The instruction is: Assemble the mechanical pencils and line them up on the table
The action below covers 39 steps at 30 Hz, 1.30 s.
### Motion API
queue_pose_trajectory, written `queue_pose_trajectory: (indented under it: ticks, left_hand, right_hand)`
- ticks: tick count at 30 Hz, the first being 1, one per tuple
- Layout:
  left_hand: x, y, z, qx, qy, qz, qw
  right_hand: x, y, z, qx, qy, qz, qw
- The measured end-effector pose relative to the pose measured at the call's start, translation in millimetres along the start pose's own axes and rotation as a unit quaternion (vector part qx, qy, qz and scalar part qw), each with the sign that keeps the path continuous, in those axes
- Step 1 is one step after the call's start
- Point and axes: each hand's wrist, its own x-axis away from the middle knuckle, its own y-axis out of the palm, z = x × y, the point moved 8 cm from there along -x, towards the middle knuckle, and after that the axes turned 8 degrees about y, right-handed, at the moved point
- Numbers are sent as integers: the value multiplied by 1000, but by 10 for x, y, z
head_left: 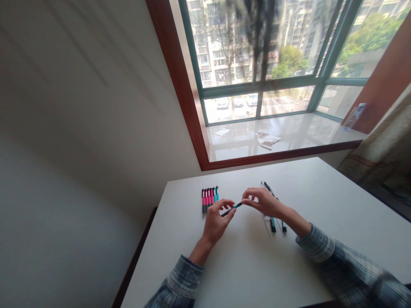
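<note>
Pen (231, 209), teal and black, spans the gap above the white table (244, 265), its long axis running left-right, left hand (216, 220) pinching the dark end, right hand (263, 202) pinching the teal end

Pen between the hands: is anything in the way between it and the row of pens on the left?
Nothing visible. The pen is held by the left hand and right hand; only bare table separates it from the row.
</note>
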Motion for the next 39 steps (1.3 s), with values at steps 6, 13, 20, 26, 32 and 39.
queue_pose_trajectory:
  ticks: [6, 13, 20, 26, 32, 39]
  left_hand:
    - [2, 0, 33, -16, 15, -2, 1000]
    - [4, -27, -43, -4, -11, 9, 1000]
    - [-8, -38, -41, 3, -9, 8, 1000]
    - [3, -39, 71, -32, 43, 5, 999]
    - [-4, -63, 41, -35, 24, 11, 999]
    - [-3, -64, -24, -6, -2, 17, 1000]
  right_hand:
    - [10, 43, 15, 39, 32, -10, 999]
    - [11, -112, -60, -22, -32, 32, 999]
    - [-4, -87, -18, -3, -15, 35, 999]
    - [15, 64, 37, 45, 32, -11, 998]
    - [11, -5, 26, 2, 10, 25, 1000]
    - [21, -68, -87, 0, -46, 36, 998]
